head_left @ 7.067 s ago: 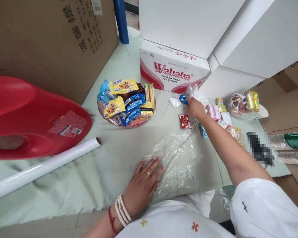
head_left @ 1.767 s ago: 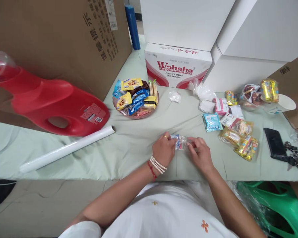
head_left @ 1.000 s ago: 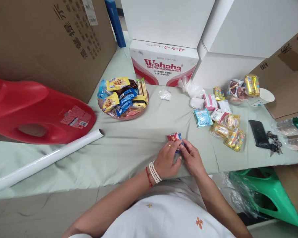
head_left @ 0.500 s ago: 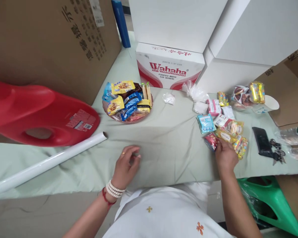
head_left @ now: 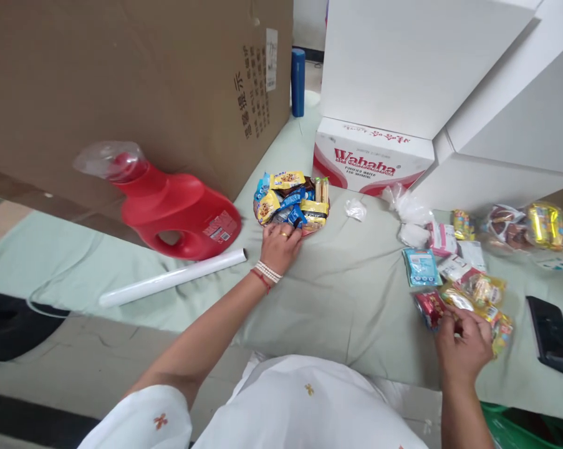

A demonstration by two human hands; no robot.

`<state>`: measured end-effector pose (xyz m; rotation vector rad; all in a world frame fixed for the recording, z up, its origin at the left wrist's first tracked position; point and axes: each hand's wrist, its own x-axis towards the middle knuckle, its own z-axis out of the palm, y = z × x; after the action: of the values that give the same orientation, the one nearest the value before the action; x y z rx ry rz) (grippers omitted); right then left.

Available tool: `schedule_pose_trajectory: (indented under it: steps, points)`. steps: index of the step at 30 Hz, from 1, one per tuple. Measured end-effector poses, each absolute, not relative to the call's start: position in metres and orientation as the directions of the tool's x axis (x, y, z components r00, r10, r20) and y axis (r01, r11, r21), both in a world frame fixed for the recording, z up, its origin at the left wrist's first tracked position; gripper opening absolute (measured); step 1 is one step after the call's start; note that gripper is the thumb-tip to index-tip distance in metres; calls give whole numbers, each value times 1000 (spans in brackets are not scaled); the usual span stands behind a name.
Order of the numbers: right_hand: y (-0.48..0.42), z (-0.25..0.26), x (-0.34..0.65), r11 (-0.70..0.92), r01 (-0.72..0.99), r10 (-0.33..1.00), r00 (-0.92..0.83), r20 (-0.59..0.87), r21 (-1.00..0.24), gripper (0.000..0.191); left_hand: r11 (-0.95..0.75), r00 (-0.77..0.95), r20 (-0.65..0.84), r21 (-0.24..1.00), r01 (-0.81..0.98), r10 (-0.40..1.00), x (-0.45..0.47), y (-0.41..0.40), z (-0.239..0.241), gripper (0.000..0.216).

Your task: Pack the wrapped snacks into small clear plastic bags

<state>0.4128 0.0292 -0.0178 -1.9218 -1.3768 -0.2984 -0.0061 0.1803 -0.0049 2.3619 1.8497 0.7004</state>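
My left hand (head_left: 281,246) is at the near rim of a round plate (head_left: 315,232) of wrapped snacks. Its fingers bend over the plate's front edge; the fingertips are partly hidden. On the plate are yellow cookie packets (head_left: 287,180), blue packets (head_left: 296,216) and a bundle of sticks (head_left: 320,189). To the right, my right hand (head_left: 466,340) has its fingers curled, thumb and forefinger at the edge of a small dark red packet (head_left: 431,308) lying on the cloth. Beside it lie yellow snack packets (head_left: 489,290) and a light blue packet (head_left: 421,268).
A red jug (head_left: 182,215) and a white tube (head_left: 173,277) lie at left before a big brown carton (head_left: 169,93). Behind stands a Wahaha box (head_left: 372,159). Crumpled plastic (head_left: 355,209) sits right of the plate. A black phone (head_left: 552,330) lies far right.
My left hand has moved forward from above the bare cloth to the plate's near rim. My right hand stays by the red packet. The camera view has turned left.
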Motion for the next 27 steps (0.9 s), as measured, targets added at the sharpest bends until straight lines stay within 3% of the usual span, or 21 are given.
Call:
schedule_pose_trajectory:
  steps: [7,11,14,17,20,23,25,27]
  points:
    - [20,-23,418,-82,861,793,361,491,-502,33,-265,164,324,297,917,932,-14,184,-13,29]
    - [14,-32,421,-94,858,797,369,478,-506,35,-424,353,259,309,852,899,-4,170,-17,36]
    - [13,-37,424,-103,843,797,387,463,-528,35,-551,464,311,314,773,829,14,140,-14,34]
    - [14,-38,426,-100,832,799,394,454,-546,37,-626,490,392,433,649,779,39,109,6,26]
    - [17,-37,427,-105,826,799,402,447,-554,37,-527,338,410,728,439,847,70,103,34,12]
    - [20,-33,425,-88,821,807,392,443,-565,34,-169,55,168,986,13,984,97,131,51,20]
    - [19,-30,422,-68,820,811,377,447,-569,33,19,-109,-61,935,-354,992,108,163,48,22]
    - [15,-28,421,-54,815,818,367,442,-577,31,138,-217,-355,750,-646,909,113,194,36,17]
